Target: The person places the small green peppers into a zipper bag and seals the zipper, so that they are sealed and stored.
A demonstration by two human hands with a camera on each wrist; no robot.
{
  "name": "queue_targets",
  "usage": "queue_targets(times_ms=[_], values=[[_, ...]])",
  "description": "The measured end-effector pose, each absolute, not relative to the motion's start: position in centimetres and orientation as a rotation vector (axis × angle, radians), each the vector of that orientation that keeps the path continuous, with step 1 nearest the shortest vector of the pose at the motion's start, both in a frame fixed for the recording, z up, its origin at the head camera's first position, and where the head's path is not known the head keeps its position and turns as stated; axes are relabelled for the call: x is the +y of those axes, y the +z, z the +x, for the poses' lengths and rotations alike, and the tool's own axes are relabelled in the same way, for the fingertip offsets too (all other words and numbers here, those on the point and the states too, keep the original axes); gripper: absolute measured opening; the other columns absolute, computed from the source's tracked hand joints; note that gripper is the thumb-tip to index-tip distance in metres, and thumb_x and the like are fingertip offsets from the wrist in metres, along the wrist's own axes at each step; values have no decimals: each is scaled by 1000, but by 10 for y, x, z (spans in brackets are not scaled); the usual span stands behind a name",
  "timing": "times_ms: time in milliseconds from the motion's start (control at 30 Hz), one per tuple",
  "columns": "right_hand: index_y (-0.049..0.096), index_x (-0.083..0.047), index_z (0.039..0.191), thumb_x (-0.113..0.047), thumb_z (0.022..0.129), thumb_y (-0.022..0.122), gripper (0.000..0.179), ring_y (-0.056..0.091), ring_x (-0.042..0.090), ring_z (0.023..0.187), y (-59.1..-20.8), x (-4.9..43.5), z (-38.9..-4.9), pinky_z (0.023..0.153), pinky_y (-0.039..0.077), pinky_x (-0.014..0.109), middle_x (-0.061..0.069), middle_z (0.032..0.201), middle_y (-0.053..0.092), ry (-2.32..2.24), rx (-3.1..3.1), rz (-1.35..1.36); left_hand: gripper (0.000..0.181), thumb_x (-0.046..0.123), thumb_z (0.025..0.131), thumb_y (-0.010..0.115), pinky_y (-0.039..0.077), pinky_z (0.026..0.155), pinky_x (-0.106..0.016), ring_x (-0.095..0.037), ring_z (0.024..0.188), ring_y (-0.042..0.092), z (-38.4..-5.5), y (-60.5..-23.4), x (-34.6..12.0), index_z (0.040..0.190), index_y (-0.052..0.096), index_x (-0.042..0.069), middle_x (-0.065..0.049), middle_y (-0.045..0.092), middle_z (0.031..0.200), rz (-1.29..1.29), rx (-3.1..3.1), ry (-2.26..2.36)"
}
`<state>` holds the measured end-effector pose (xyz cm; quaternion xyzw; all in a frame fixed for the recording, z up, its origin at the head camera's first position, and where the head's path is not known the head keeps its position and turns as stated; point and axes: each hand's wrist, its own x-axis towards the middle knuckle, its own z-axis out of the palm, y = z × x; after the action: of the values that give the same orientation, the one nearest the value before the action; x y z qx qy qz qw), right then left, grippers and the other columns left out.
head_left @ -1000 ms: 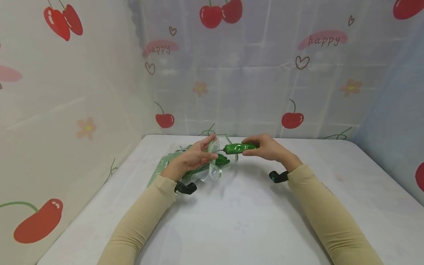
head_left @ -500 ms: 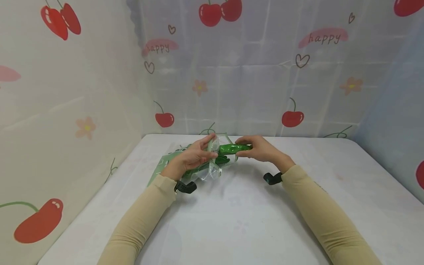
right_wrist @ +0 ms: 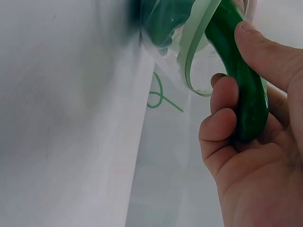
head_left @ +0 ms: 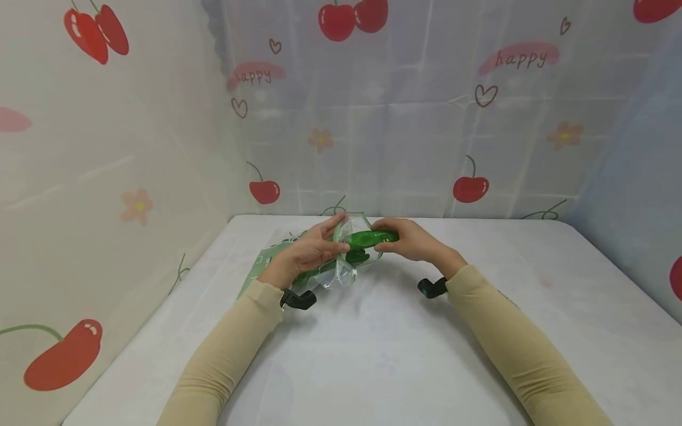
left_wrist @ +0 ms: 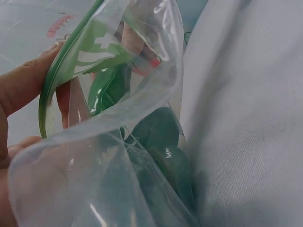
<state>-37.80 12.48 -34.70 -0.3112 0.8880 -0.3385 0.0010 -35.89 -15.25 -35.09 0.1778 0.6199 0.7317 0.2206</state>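
My left hand [head_left: 311, 248] holds the mouth of a clear zip bag [head_left: 338, 278], thumb and fingers apart at its green-edged rim [left_wrist: 45, 104]. My right hand [head_left: 412, 238] grips a glossy green chili pepper [right_wrist: 251, 101] by its rounded end, between thumb and curled fingers. The stem end of this pepper is inside the bag's mouth, partly hidden behind the plastic and the left hand in the head view. Lower in the bag lies more dark green pepper [head_left: 357, 255], seen through the plastic in the left wrist view too.
The green printed part of the bag [head_left: 261, 263] lies on the white-covered table [head_left: 383, 343] left of the left hand. Behind the table hangs a curtain [head_left: 394, 136] printed with cherries. Each wrist wears a black camera mount [head_left: 299, 300].
My right hand has moved left, carrying the pepper stem first from just outside the bag's mouth into it. The left hand and the bag have stayed nearly still.
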Motion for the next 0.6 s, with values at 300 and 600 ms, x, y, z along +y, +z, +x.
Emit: queue_targets(times_ms=[300, 600], values=[[59, -17, 143, -18, 101, 68, 43, 60, 25, 109, -344, 121, -374, 96, 51, 43, 9, 131, 64, -1084, 2729, -968, 95, -14, 96, 59, 59, 86, -22, -14, 115, 62, -358, -348, -152, 167, 12, 26, 10, 6, 175, 474, 1700, 2039], [55, -20, 148, -11, 103, 61, 46, 57, 24, 107, -345, 118, -372, 90, 48, 38, 10, 139, 59, -1065, 2688, -982, 95, -13, 96, 59, 58, 89, -23, -15, 118, 61, -357, -348, -154, 167, 12, 28, 11, 5, 175, 470, 1711, 2032]])
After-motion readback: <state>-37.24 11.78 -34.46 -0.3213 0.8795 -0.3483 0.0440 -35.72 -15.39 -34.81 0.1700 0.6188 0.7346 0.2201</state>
